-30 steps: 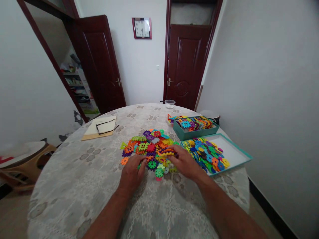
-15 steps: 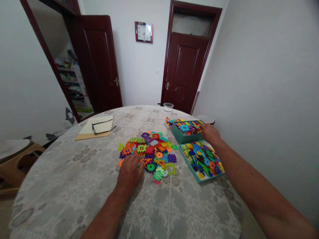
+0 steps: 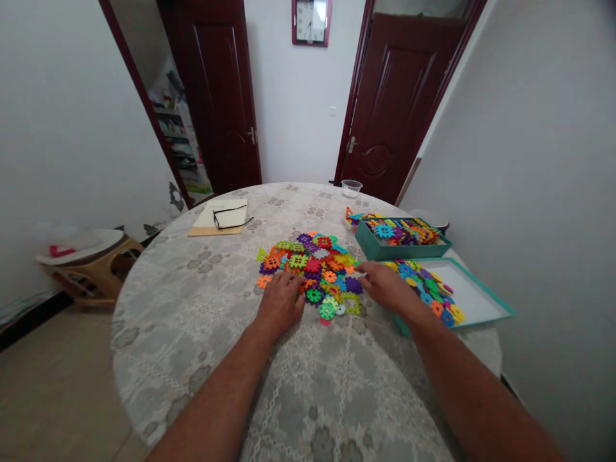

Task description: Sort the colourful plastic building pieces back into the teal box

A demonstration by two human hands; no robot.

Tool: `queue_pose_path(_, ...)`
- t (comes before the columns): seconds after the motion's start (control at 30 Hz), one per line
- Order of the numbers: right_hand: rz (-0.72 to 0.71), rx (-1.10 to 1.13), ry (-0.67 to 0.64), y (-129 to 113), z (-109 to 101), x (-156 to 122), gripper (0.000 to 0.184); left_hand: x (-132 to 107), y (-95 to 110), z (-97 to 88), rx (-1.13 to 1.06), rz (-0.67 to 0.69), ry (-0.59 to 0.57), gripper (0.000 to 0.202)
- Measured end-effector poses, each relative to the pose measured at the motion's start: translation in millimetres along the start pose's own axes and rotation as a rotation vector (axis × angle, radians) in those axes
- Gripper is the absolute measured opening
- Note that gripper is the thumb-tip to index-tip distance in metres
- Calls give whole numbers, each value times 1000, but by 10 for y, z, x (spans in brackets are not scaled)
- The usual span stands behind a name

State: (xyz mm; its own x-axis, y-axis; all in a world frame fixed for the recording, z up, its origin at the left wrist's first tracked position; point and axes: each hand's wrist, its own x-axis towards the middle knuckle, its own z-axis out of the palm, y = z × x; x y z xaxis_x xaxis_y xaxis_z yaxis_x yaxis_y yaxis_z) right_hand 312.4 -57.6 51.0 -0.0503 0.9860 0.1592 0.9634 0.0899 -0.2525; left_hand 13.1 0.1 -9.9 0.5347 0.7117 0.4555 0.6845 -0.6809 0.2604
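Note:
A heap of colourful plastic gear-shaped building pieces (image 3: 314, 264) lies in the middle of the round table. My left hand (image 3: 283, 299) rests at the near left edge of the heap, its fingers spread over the pieces and the thumb apart. At the heap's right edge is my right hand (image 3: 385, 285), fingers reaching out beside a purple square piece (image 3: 353, 285) and an orange one; I see nothing held in it. Behind my right wrist, a shallow teal box lid (image 3: 481, 292) holds rows of round pieces, partly covered by my forearm. The teal box (image 3: 409, 251) beyond is filled with upright pieces.
A clear bowl (image 3: 351, 187) stands at the table's far edge. Black glasses (image 3: 231, 218) lie on a notebook (image 3: 205, 221) at the far left. More pieces (image 3: 356, 217) sit behind the box. A wooden stool (image 3: 91, 276) stands left of the table (image 3: 192, 333).
My right hand has come from the teal box to the heap's right edge. My left hand stays at the heap. The view has turned left and down.

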Motion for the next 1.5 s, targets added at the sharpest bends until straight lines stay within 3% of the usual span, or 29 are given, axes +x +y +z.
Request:
queue_pose_path(0.07,-5,13,-80,-246,172,-50,30,1,-13,14,0,-11,-24,34)
queue_pose_path(0.17,4,13,-94,-447,385,-81,33,14,-27,17,4,-25,-52,33)
queue_pose_path(0.33,-7,73,-31,-455,581,-61,24,47,-25,16,20,-21,-48,25)
queue_pose_path(0.43,-24,147,43,-378,559,-58,23,64,-38,15,39,-12,-6,19)
queue_pose_path(0.6,39,276,219,-224,326,-111,29,69,-92,21,34,-11,142,21)
queue_pose_path(0.7,93,380,234,-161,273,-133,37,59,-111,48,-10,-37,213,25)
queue_pose_path(0.83,47,386,230,-199,374,-137,40,53,-92,46,-139,-96,217,31)
queue_pose_path(1.0,-89,506,245,-445,437,-189,44,70,42,-105,-367,-224,97,32)
queue_pose_path(1.2,-313,647,226,-690,477,-263,49,43,253,-246,-772,-280,-198,37)
queue_pose_path(1.37,-188,781,148,-697,514,-268,50,17,298,-215,-1120,-430,-368,46)
queue_pose_path(1.5,-76,1069,-110,-702,513,-241,50,36,303,-200,-1176,-444,-420,47)
